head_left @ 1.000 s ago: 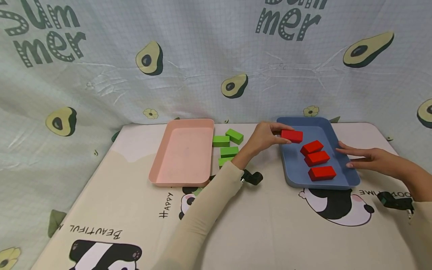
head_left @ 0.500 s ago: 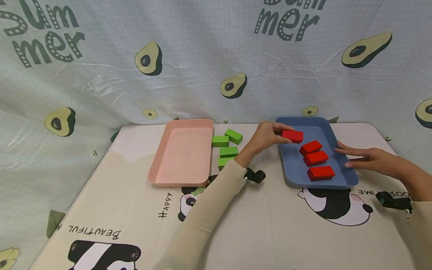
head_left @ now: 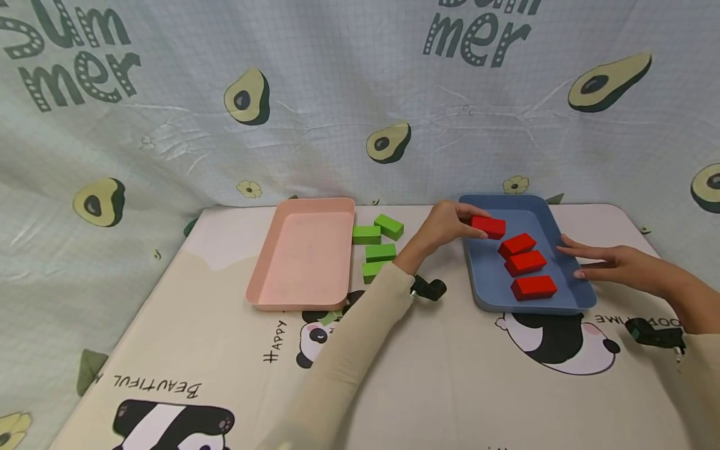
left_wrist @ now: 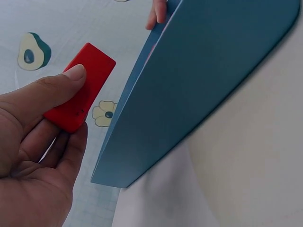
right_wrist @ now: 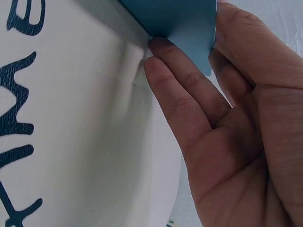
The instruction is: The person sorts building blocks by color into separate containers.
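Note:
My left hand pinches a red block between thumb and fingers, over the far left part of a blue tray. In the left wrist view the thumb lies across the flat face of the red block, beside the blue tray's outer wall. Three more red blocks lie inside the tray. At its right rim, my right hand grips the tray wall. Two fingers lie along the outside in the right wrist view, while thumb and forefinger reach over the rim.
A pink tray with nothing in it stands to the left. Several green blocks lie on the table between the trays, partly behind my left forearm. A patterned cloth hangs right behind the table.
My left hand and the red block have shifted very slightly right over the tray. The right hand stays at the rim, and the lying blocks have not moved.

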Demonstrator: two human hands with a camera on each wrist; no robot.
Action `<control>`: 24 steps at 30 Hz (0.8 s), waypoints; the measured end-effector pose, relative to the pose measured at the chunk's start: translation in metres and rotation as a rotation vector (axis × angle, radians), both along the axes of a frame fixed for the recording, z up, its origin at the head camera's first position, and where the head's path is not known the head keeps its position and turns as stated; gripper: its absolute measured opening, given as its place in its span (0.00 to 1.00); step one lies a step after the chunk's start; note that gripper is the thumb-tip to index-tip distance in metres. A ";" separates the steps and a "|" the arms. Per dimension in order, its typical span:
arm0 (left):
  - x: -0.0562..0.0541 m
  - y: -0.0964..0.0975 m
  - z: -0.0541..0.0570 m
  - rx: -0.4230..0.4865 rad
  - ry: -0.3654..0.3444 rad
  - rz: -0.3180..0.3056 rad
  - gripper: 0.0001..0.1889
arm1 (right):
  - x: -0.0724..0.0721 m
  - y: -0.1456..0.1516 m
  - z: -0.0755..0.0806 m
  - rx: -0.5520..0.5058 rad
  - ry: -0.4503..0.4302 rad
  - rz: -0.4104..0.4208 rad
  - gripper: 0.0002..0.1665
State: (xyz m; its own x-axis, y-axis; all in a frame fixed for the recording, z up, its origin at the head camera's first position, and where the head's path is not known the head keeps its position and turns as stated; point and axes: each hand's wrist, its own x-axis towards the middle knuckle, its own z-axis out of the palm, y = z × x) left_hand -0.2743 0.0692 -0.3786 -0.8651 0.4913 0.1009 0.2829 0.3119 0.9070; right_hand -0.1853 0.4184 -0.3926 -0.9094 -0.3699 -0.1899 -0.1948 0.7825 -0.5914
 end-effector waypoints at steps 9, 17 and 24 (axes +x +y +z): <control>-0.003 0.008 -0.001 0.001 -0.019 -0.014 0.17 | 0.000 0.001 -0.001 0.003 0.012 0.004 0.37; -0.005 0.016 0.001 -0.011 -0.029 -0.012 0.17 | -0.001 -0.001 0.001 -0.003 -0.018 -0.003 0.38; -0.010 0.021 0.000 0.010 -0.018 -0.008 0.16 | -0.001 0.000 0.001 0.012 0.014 0.007 0.36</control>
